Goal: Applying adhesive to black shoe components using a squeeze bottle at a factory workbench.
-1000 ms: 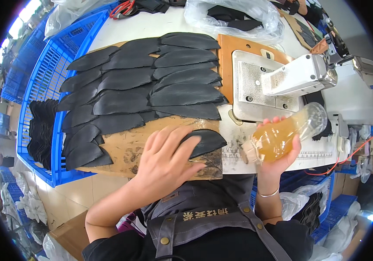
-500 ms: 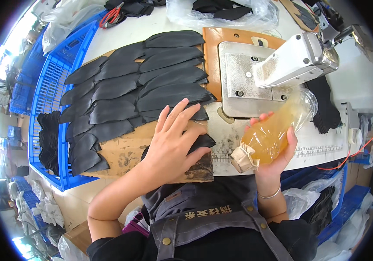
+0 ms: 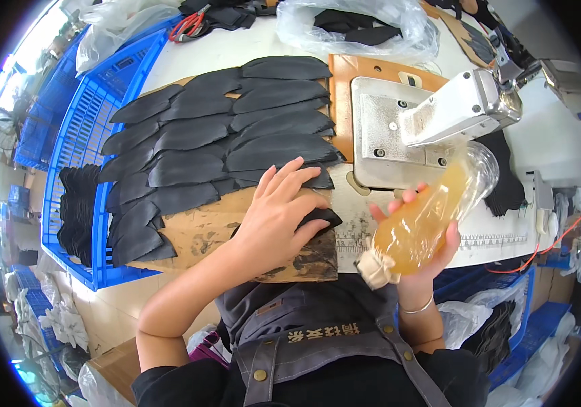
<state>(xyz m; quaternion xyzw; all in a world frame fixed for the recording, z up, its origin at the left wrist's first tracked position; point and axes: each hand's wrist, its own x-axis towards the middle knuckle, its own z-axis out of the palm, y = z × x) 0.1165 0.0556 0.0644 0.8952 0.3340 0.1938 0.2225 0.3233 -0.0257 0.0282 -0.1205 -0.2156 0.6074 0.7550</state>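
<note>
The right hand (image 3: 434, 260) wraps around a bottle (image 3: 421, 230) of amber liquid, tilted above the surface (image 3: 355, 218), cloth-covered mouth toward the lower left. It is likely weighty and slippery, best held around its body. The left hand (image 3: 278, 220), fingers loosely spread, covers a probably light, flexible black piece (image 3: 326, 218) on cardboard (image 3: 202, 220).

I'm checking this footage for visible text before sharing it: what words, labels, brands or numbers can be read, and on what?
I won't copy any wording out, only say where it stands.
Grey apron: a short row of gold characters.
White table: a ruler scale near the front edge; its numbers are too small to read.
Amber bottle: no lettering that I can make out.
</note>
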